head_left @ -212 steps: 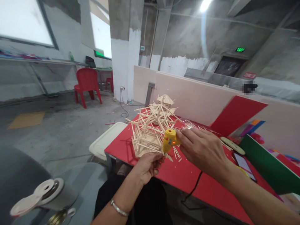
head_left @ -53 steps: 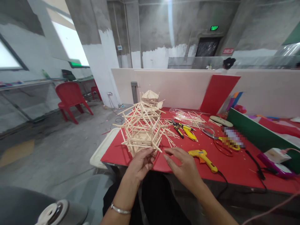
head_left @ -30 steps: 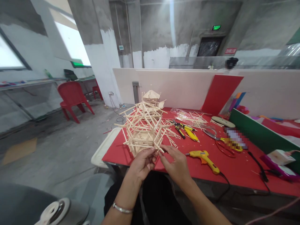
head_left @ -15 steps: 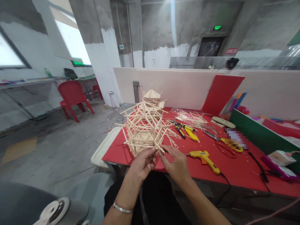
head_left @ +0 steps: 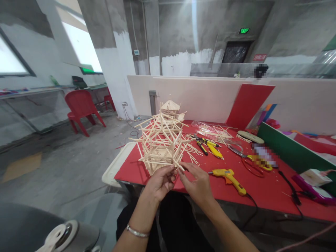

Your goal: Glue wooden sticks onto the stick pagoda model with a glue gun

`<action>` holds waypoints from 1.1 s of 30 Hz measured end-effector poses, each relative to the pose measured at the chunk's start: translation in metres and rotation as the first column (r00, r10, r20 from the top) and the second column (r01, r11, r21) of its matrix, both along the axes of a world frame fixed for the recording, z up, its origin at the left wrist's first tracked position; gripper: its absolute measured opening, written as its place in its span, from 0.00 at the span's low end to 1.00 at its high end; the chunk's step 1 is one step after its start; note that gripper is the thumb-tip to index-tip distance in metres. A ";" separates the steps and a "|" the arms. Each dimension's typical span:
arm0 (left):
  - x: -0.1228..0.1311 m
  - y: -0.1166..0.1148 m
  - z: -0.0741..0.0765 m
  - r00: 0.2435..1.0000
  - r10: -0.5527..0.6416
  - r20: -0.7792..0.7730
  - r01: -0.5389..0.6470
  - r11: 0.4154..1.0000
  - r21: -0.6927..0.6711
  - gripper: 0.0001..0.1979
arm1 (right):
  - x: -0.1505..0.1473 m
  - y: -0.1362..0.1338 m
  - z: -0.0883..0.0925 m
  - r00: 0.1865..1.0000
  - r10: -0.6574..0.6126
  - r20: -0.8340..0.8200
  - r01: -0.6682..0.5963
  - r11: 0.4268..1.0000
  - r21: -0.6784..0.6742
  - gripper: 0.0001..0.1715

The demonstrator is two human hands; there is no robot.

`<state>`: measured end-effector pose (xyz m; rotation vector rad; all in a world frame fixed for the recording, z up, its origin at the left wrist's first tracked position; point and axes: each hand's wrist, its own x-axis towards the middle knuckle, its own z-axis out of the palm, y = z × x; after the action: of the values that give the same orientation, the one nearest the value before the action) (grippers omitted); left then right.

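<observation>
A tower model made of thin wooden sticks (head_left: 160, 141) stands at the near left corner of the red table (head_left: 262, 190). My left hand (head_left: 160, 182) pinches a stick at the model's lower front edge. My right hand (head_left: 196, 182) pinches the same spot from the right, fingertips against the model's lower right corner. A yellow glue gun (head_left: 231, 175) lies on the table just right of my right hand, its black cord running off the front edge.
Loose sticks (head_left: 212, 132), yellow-handled pliers (head_left: 208, 145) and scissors (head_left: 246, 157) lie behind the glue gun. A green board (head_left: 291, 152) and a red board (head_left: 244, 105) stand at the right and back. A white stool (head_left: 117, 162) sits left of the table; red chair (head_left: 80, 106) beyond.
The glue gun, held in my right hand at first, now lies on the table. My right hand has moved left to the model's lower corner. Over the last half second nothing visibly moves.
</observation>
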<state>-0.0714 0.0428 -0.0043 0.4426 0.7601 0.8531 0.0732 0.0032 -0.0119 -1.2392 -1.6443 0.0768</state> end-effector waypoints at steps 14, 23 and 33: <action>0.001 0.002 -0.002 1.000 -0.003 0.006 0.003 1.000 -0.021 0.05 | 0.000 0.001 -0.002 1.000 0.015 0.001 -0.015 1.000 0.020 0.16; -0.001 0.003 0.000 0.999 0.039 -0.024 -0.039 0.999 -0.009 0.05 | -0.003 0.000 0.002 0.998 0.043 -0.053 -0.044 0.999 -0.013 0.13; 0.002 0.003 0.007 0.998 0.036 -0.047 -0.037 0.999 -0.010 0.05 | -0.002 0.002 0.001 0.996 0.049 -0.075 -0.048 0.999 0.018 0.15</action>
<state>-0.0699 0.0457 0.0028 0.4414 0.8175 0.8747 0.0712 0.0054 -0.0106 -1.1706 -1.6068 0.1376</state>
